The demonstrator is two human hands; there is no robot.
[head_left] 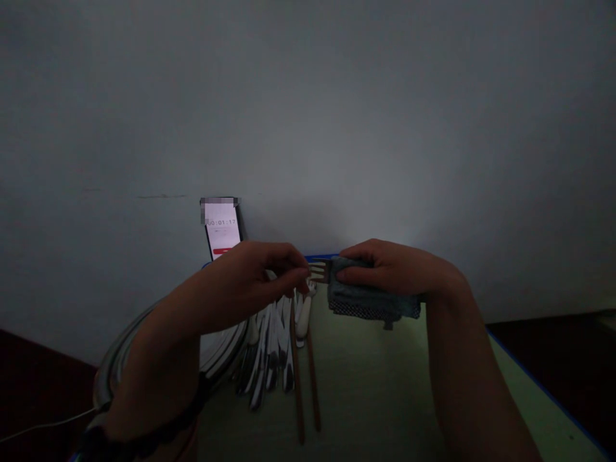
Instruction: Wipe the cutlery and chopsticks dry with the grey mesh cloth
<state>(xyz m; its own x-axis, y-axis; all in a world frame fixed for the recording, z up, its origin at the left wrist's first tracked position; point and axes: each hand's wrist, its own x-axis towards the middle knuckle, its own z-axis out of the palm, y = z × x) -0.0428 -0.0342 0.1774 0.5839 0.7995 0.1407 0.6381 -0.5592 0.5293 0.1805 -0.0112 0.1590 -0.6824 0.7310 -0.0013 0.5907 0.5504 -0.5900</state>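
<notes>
My left hand [276, 273] is closed, thumb and fingertips pinched at the tine end of a metal fork [318, 270]. My right hand [380, 264] grips a folded grey-blue cloth [370, 298] wrapped round the rest of the fork, its thumb pressed on top. The tines stick out of the cloth to the left, and the handle is hidden. Beneath my left hand lies a bunch of metal cutlery [269, 350], handles toward me. Beside it are a white-handled piece of cutlery [303, 316] and two brown chopsticks [314, 385].
A lit phone [222, 228] showing a timer leans against the grey wall [308, 128]. Stacked plates or trays [113, 366] sit at the left, partly behind my left forearm. The pale table [375, 385] has a blue edge. A thin cable [48, 425] runs at the lower left.
</notes>
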